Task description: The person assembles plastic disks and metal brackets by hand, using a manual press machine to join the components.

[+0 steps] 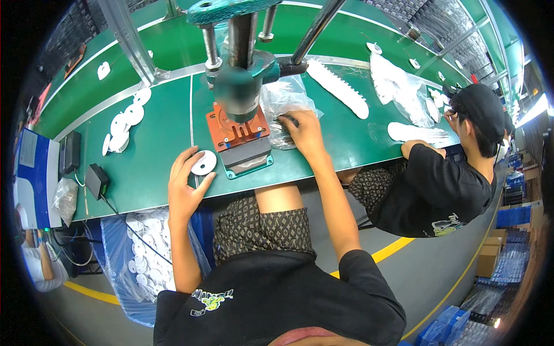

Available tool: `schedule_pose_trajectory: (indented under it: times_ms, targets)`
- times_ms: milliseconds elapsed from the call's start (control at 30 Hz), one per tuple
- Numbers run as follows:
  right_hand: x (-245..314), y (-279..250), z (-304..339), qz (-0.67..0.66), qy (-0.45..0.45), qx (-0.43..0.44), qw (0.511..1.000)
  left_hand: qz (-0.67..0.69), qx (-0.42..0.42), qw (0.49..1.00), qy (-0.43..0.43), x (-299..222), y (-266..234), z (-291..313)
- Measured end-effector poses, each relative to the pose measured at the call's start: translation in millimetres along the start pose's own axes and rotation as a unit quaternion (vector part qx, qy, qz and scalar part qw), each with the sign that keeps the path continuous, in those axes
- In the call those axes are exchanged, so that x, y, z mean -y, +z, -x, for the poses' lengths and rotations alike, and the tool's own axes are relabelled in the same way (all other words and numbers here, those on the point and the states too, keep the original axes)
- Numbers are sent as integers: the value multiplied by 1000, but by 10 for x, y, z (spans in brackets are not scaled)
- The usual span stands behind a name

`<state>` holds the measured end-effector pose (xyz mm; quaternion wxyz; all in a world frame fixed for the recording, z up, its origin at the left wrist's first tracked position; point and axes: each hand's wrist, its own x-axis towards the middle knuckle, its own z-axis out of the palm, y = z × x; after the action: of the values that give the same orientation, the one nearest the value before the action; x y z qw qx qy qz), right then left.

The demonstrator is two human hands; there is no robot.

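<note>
My left hand (pixel 186 183) curves around a white disc (pixel 203 164) with a hole in its middle, at the green table's front edge. Its fingers lie along the disc's left side and the thumb touches the near edge. To the right, my right hand (pixel 306 134) reaches into a clear plastic bag (pixel 283 95) that holds small thin pieces. Its fingers are bent together around something dark, too small to make out. Between my hands stands a hand press (pixel 242 86) with an orange fixture (pixel 238 130) on a grey block (pixel 246 153).
More white discs (pixel 119 123) lie at the left. A long white stack (pixel 337 89) and a filled bag (pixel 398 86) lie at the right, near a seated co-worker (pixel 444 167). A blue-lined bin (pixel 124 288) of discs stands below. A black adapter (pixel 97 180) trails a cable.
</note>
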<state>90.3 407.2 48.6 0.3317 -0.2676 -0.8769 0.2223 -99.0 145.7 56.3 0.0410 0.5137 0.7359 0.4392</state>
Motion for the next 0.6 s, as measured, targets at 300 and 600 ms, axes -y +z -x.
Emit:
schedule_pose_trajectory:
  times_ms: [300, 600]
  targets:
    - [202, -105, 352, -465, 286, -172, 820, -19, 19, 1000, 0, -24, -37, -12]
    - [466, -167, 473, -598, 310, -116, 729, -59, 19, 998, 1, 80, -72, 18]
